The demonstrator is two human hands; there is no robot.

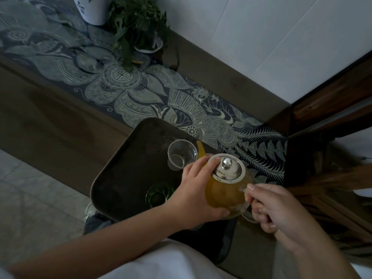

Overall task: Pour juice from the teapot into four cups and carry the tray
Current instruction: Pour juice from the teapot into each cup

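A glass teapot full of yellow juice, with a shiny metal lid, is held over the right side of a dark tray. My right hand grips its glass handle. My left hand is wrapped around its body, fingertips up at the lid's rim. The spout points up-left, beside a clear glass cup that looks empty. A green glass cup stands nearer on the tray, just left of my left wrist. Other cups are hidden.
The tray lies on a dark wooden table with a patterned blue-grey runner. A potted green plant and a white pot stand at the far side. A wooden chair is at the right, with a white wall behind.
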